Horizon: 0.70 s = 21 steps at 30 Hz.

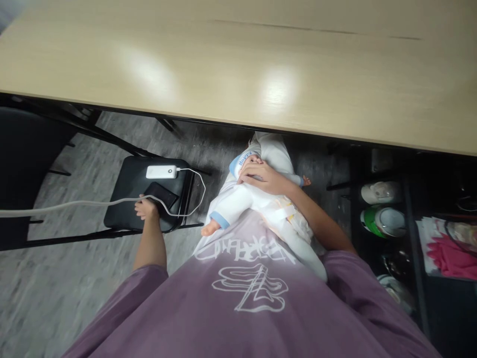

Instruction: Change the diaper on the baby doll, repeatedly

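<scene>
A baby doll (pixel 238 203) in white clothes with blue cuffs lies across my lap, against my purple shirt. Its blue-trimmed hat has lettering, and a diaper shows at its lower body. Curved over the doll's upper chest, just below its face, my right hand (pixel 261 178) holds it to me. My left hand (pixel 146 207) rests on the seat of a black chair (pixel 122 184), fingers loosely bent and somewhat apart. Beside that hand lies a dark phone-like device (pixel 164 194); whether they touch is unclear. A white cable (pixel 93 203) crosses over the hand.
The cable runs to a white power bank (pixel 161 172) on the chair. A pale wooden table (pixel 223 74) spans the front, its edge just beyond my knees. At right, a dark shelf (pixel 413 253) holds a green-and-white container (pixel 383 222) and pink cloth (pixel 452 253). Another chair (pixel 26 164) stands left.
</scene>
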Each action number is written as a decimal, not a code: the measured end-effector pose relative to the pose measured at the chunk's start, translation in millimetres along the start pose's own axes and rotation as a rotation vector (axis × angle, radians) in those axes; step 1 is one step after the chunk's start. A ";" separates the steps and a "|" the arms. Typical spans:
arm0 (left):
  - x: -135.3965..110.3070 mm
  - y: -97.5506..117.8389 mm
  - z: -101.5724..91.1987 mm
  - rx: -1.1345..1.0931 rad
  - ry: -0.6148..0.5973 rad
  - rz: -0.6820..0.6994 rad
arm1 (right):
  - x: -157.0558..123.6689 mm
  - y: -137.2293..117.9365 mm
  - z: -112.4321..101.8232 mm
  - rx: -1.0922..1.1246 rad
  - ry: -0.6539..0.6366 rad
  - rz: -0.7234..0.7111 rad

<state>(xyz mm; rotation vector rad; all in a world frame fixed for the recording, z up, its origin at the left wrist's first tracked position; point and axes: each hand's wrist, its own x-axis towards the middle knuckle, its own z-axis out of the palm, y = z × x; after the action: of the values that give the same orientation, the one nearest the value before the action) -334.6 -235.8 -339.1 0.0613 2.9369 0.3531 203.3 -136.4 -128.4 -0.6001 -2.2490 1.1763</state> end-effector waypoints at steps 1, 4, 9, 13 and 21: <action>0.1 0.0 -1.1 0.004 -0.008 0.002 | -0.1 0.4 -0.2 0.001 0.000 -0.004; -0.6 0.9 -4.7 0.020 -0.035 0.013 | -0.4 1.9 -0.5 0.025 -0.002 -0.023; -7.7 3.5 -10.0 0.034 -0.040 0.014 | -0.9 3.0 -0.4 0.050 0.004 -0.019; -16.2 5.7 -13.3 0.011 -0.016 0.003 | -1.5 1.6 -1.3 0.039 0.009 -0.002; -43.6 12.9 -32.0 -0.074 -0.015 -0.008 | -2.4 2.9 -2.3 0.026 0.001 -0.002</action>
<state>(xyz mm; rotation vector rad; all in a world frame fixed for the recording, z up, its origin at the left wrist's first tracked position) -297.5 -233.3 -297.8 0.0425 2.9059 0.4570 207.0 -134.9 -130.2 -0.5879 -2.2296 1.2026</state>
